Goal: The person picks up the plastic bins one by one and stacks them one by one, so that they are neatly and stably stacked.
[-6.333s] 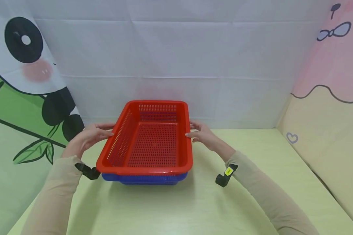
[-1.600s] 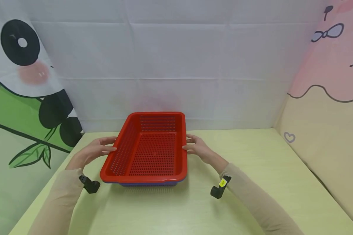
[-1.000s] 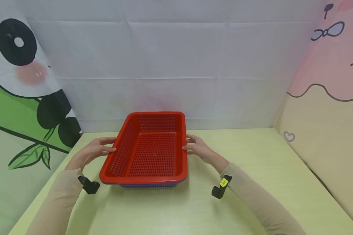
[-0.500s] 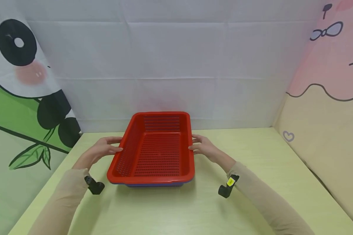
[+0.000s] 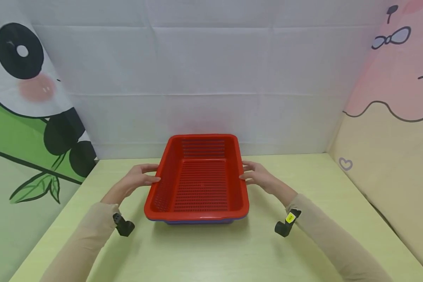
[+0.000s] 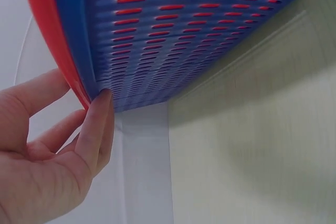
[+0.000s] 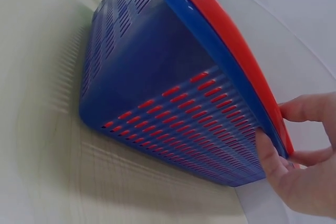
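A red perforated plastic basket [image 5: 202, 186] sits nested inside a blue one of similar shape. Only a strip of the blue basket [image 5: 201, 221] shows under the red front rim in the head view; both wrist views show its slotted side [image 6: 157, 40] [image 7: 173, 114]. My left hand [image 5: 135, 180] grips the left rims, thumb and fingers on either side of the edge. On the opposite side my right hand [image 5: 262, 179] pinches the stacked rims in the same way. The red basket's inside holds nothing.
The pair is over a pale wood-look table [image 5: 303, 188], near its back edge. A white cloth wall [image 5: 211, 70] rises behind, with cartoon-printed cloths [image 5: 31, 129] [image 5: 391, 145] at both sides. A small black device [image 5: 125, 227] is strapped at each wrist.
Both hands and the nested baskets have moved right over the last second. Compared with the oldest frame, the baskets are lower and less blue shows under the red rim.
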`<state>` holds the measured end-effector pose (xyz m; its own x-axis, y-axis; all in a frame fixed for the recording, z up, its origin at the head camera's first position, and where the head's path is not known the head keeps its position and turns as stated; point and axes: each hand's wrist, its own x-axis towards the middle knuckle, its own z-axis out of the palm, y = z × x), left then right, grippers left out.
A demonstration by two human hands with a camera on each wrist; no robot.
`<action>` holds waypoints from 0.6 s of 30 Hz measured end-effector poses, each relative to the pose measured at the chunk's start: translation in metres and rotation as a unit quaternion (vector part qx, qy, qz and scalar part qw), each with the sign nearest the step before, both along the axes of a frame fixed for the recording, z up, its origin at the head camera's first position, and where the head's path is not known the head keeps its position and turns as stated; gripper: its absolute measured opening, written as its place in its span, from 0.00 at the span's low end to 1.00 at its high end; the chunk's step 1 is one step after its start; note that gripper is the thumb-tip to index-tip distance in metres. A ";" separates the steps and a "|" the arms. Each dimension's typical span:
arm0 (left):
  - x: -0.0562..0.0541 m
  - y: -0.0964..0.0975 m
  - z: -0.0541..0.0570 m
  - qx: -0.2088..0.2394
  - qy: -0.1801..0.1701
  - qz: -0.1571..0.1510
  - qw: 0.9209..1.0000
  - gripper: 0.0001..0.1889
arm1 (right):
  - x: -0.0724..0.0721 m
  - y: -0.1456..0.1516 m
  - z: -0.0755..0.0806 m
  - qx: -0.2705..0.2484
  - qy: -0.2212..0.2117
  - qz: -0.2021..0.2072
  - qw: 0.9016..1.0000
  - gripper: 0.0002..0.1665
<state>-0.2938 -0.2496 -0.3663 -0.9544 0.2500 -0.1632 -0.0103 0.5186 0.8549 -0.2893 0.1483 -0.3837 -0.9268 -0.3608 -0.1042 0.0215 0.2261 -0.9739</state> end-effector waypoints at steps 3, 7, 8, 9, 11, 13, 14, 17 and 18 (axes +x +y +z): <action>-0.001 0.007 -0.002 0.006 0.004 0.003 1.000 0.33 | -0.001 0.008 -0.001 0.005 0.001 -0.002 1.000 0.34; 0.000 0.017 -0.005 0.016 0.006 0.007 1.000 0.32 | -0.002 0.018 -0.001 0.011 0.000 -0.005 1.000 0.35; -0.001 0.019 -0.005 0.018 0.006 0.007 1.000 0.33 | -0.002 0.020 -0.001 0.013 -0.003 -0.009 1.000 0.35; -0.001 0.021 -0.006 0.019 0.007 0.007 1.000 0.33 | -0.002 0.022 -0.001 0.014 -0.002 -0.007 1.000 0.35; -0.001 0.025 -0.006 0.024 0.005 0.011 1.000 0.33 | -0.002 0.026 0.000 0.016 -0.004 -0.011 1.000 0.36; -0.001 0.030 -0.006 0.027 0.006 0.012 1.000 0.33 | -0.001 0.029 0.000 0.018 -0.006 -0.015 1.000 0.36; -0.001 0.031 -0.006 0.030 0.005 0.014 0.999 0.32 | -0.001 0.030 -0.001 0.018 -0.006 -0.016 1.000 0.36; 0.000 0.036 -0.008 0.042 0.004 0.019 0.999 0.32 | -0.001 0.035 -0.001 0.016 -0.007 -0.017 1.000 0.36; 0.000 0.038 -0.009 0.047 0.004 0.020 0.999 0.31 | -0.001 0.037 -0.002 0.014 -0.008 -0.017 1.000 0.35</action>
<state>-0.2942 -0.2116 -0.3749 -0.9650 0.2259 -0.1336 -0.0228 0.4349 0.9002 -0.2905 0.1850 -0.3856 -0.9367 -0.3259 -0.1282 0.0445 0.2521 -0.9667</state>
